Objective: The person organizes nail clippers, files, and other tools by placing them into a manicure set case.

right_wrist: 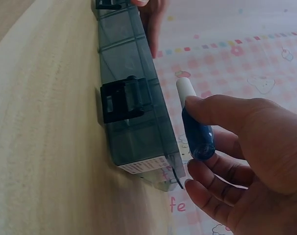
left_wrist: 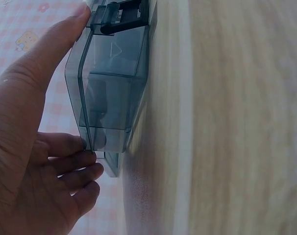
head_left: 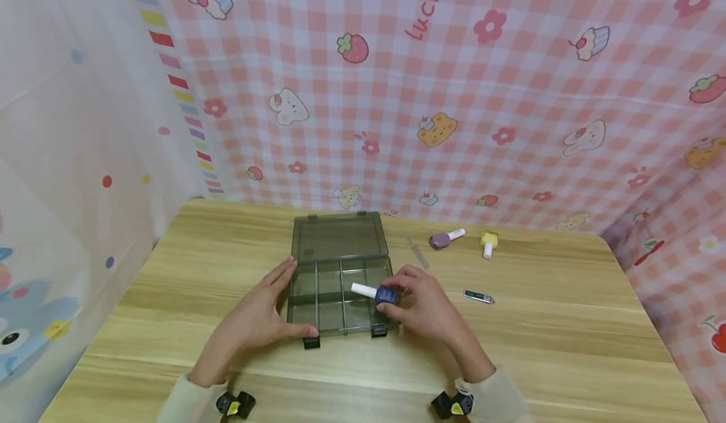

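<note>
A clear grey plastic storage box (head_left: 340, 237) lies on the table with its lid folded back, showing several divided compartments. My left hand (head_left: 263, 309) holds its left side, thumb on the front edge and fingers towards the hinge end; the left wrist view shows this box wall (left_wrist: 114, 98) close up. Over the right-hand compartments, my right hand (head_left: 422, 300) pinches a dark blue nail polish bottle (head_left: 387, 295) by its glass body. Its white cap points left. In the right wrist view the bottle (right_wrist: 197, 134) is tilted above the box rim, thumb on its near side.
Right of the box lie a thin nail file (head_left: 418, 254), a purple nail polish bottle (head_left: 439, 241), a yellow nail polish bottle (head_left: 489, 240) and a nail clipper (head_left: 479, 297). The wooden table (head_left: 567, 322) meets a pink checked cloth (head_left: 391, 95) behind. Two black latches (head_left: 311, 342) hang at the box's front.
</note>
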`<state>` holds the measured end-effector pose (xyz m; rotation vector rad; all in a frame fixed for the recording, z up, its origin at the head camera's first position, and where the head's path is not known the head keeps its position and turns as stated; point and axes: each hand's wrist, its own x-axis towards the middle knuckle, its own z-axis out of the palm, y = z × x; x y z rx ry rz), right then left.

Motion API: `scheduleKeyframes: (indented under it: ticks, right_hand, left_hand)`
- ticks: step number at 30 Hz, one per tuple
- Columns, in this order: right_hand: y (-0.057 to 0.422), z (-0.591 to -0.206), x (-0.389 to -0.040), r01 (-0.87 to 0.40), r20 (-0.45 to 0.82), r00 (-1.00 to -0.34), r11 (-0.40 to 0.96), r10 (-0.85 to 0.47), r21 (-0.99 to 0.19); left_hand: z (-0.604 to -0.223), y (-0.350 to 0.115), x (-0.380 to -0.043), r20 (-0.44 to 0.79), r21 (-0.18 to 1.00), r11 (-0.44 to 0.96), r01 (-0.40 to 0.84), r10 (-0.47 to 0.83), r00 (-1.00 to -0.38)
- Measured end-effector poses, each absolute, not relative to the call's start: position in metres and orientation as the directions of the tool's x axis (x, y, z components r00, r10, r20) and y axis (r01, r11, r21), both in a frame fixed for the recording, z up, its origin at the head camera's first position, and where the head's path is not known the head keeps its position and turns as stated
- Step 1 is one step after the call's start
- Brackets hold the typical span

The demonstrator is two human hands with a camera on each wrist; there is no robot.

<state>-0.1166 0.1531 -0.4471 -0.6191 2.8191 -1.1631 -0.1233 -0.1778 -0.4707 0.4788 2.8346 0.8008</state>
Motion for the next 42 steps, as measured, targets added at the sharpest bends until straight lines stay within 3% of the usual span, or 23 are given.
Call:
scheduleKeyframes:
  ticks: [24, 42]
  right_hand:
    - [0.152, -0.446, -0.115, -0.440, 0.157, -0.878, 0.633, -0.452, -0.637]
    - [0.168, -0.448, -0.122, -0.423, 0.175, -0.894, 0.650, -0.413, -0.631]
  left_hand:
    - [-0.469, -0.181, -0.123, -0.076, 0.533, 0.807, 0.255, 0.346, -0.935]
    - [-0.471, -0.179, -0.124, -0.070, 0.537, 0.803, 0.260, 0.350, -0.934]
